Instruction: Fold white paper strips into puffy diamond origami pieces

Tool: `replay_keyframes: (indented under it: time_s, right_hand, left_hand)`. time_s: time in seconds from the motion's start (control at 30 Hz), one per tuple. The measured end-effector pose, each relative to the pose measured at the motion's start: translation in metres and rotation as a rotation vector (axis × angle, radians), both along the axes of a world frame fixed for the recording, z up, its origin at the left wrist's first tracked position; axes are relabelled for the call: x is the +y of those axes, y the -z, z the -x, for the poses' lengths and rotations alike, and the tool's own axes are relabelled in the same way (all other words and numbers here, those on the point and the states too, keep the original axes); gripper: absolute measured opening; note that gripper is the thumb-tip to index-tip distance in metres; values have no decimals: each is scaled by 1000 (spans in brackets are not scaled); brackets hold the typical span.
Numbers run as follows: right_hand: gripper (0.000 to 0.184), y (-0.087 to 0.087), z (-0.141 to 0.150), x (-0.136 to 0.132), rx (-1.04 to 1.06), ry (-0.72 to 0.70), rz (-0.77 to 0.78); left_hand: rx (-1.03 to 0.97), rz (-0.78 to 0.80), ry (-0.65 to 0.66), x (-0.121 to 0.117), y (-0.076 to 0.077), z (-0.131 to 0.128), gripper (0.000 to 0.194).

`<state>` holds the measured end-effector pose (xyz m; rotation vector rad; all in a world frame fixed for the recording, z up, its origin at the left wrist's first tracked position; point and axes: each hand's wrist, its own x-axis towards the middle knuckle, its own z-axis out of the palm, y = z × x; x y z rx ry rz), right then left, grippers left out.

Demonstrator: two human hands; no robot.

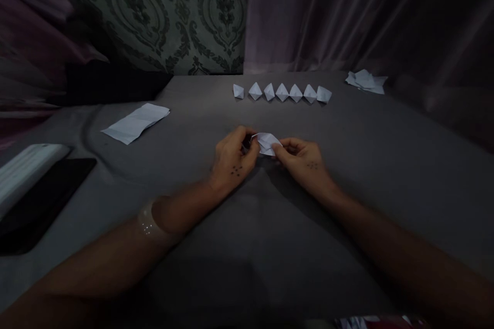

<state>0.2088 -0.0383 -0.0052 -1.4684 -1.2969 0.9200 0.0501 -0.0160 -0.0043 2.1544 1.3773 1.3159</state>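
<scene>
A small folded piece of white paper (267, 144) is held up between both hands near the middle of the view. My left hand (236, 157) pinches its left edge between thumb and fingers. On the other side, my right hand (303, 159) grips the right edge, thumb on the face toward me. Creases and layered flaps show on the paper; its far side is hidden. Beyond the hands stands a row of several folded white paper shapes (282, 92), pointed and diamond-like.
Flat white paper sheets (136, 123) lie to the left on the grey cloth surface (193, 113). Crumpled white paper (366, 81) sits at the back right. A white boxy object (33, 167) and a dark flat item (50, 200) rest at the left edge. Curtains hang behind.
</scene>
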Motion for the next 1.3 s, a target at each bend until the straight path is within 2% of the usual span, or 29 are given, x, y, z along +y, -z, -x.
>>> replay_keyframes:
  time_s: [0.17,0.33,0.9,1.1,1.3]
  right_hand:
    - [23,0,-6,-3,-404,-18,-108]
    - [27,1,-10,-2,-596,-99,-72]
    - [18,-2,-8,9,-582,-180,83]
    - [16,0,-9,11,-597,-206,83]
    - [16,0,-10,11,-595,-195,86]
  left_hand:
    - [146,306,39,2,-3,0,18]
    - [242,398,94,3,-3,3,22]
    - [160,577,163,17,6,3,19]
    - [174,545,207,19,10,4,19]
    - [193,555,162,17,7,2,17]
